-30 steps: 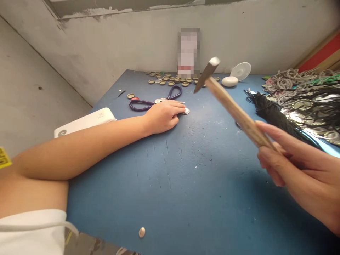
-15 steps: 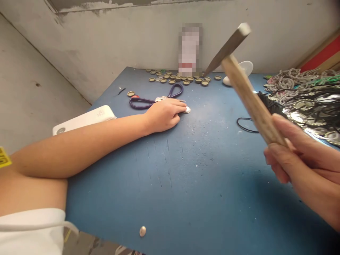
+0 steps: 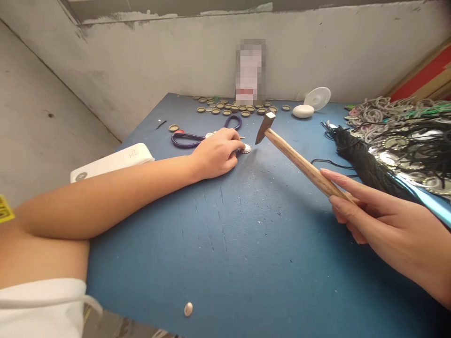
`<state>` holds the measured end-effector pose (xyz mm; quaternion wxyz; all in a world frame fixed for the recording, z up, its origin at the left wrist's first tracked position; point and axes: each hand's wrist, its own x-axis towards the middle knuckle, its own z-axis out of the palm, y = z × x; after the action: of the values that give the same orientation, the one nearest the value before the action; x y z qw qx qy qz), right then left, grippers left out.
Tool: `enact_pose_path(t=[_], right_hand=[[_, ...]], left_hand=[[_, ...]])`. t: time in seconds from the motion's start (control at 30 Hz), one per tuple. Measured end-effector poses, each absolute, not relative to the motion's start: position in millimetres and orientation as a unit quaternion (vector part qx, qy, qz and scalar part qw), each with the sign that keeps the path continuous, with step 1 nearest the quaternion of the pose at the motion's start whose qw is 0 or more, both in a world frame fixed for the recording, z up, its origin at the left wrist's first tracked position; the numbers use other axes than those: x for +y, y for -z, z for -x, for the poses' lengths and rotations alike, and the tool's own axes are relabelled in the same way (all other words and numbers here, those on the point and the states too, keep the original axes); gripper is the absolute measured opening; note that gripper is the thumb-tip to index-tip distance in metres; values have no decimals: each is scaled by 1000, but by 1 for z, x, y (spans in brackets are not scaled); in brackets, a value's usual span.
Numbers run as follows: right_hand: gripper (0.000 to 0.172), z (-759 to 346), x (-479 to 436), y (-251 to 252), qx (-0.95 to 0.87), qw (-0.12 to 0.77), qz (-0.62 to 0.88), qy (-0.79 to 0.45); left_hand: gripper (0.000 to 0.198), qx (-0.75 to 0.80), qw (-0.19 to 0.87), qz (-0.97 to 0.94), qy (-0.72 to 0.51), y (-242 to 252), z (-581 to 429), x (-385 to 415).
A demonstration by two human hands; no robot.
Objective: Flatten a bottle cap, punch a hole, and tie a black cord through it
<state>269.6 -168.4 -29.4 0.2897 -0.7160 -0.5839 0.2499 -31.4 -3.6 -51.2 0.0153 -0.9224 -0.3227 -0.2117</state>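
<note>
My right hand (image 3: 369, 211) grips the wooden handle of a hammer (image 3: 303, 164), whose metal head hangs a little above the table, just right of a silver bottle cap (image 3: 245, 149). My left hand (image 3: 220, 152) rests on the blue table (image 3: 246, 263), its fingertips pressed on the left edge of that cap. Directly behind my left hand lie scissors (image 3: 188, 140) with dark blue handles. Beside them at the left are a bottle cap (image 3: 174, 127) and a red piece partly covered by the handle.
Several bottle caps (image 3: 261, 111) lie along the back beneath a blurred upright panel (image 3: 249, 70). A white device (image 3: 112, 162) is behind my left forearm. A white oval object (image 3: 303, 111), black cords (image 3: 359, 155) and grey cords (image 3: 377, 110) with caps are at the right. A small oval piece (image 3: 188, 309) lies near the front edge.
The hammer has come down and to the left, from raised high to low beside the silver cap. My right hand moved slightly left with it. My left hand stays on the cap.
</note>
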Motion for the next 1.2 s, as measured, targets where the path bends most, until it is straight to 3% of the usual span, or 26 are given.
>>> enact_pose_path(t=[0.37,0.6,0.77,0.97,1.13,1.2], right_hand=[[80,-256,-165,20,-555,279,736,-268],[58,-263,-176,26,-579,386,699,-167],[66,-260,-171,22,-623,273,697,-227],[64,-255,-172,18,-589,353,702,-189],[78,-259,-168,21,-585,245,730,-254],[81,-260,-166,23,-571,250,736,-264]], left_hand=[[40,-295,15,932,210,51,32,-2],[45,-264,11,939,223,54,34,2],[43,-266,13,937,228,53,33,2],[45,-267,5,938,224,52,34,0],[42,-279,0,935,218,51,34,-1],[40,-281,1,936,213,51,33,-2]])
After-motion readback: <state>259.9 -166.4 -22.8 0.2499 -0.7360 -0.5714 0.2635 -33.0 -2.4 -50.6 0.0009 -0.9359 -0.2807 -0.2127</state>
